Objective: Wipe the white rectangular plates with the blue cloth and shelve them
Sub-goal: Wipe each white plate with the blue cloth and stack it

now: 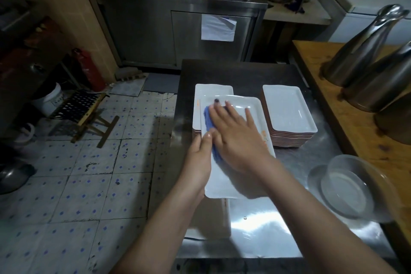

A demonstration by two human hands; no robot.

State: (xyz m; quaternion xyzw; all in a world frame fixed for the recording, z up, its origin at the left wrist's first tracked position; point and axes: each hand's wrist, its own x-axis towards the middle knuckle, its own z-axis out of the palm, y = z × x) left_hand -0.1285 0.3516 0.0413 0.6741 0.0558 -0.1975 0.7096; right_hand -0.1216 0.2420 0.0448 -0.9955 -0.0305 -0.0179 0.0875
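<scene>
A white rectangular plate (242,104) is held over the steel table. My left hand (199,158) grips its left edge, thumb on the rim. Flat on the plate, my right hand (235,138) presses the blue cloth (210,127) against its surface; most of the cloth is hidden under the palm. Behind the held plate a stack of white plates (211,90) pokes out. A second stack of white plates (289,113) stands to the right. Another white plate (211,224) lies below my left forearm near the table's front.
The steel table (262,229) carries a glass bowl (347,189) at the right front. A wooden counter (347,100) to the right holds steel jugs (364,51). To the left, the tiled floor has a folding stool (86,111) and a red extinguisher (89,69). A steel cabinet (178,29) stands behind.
</scene>
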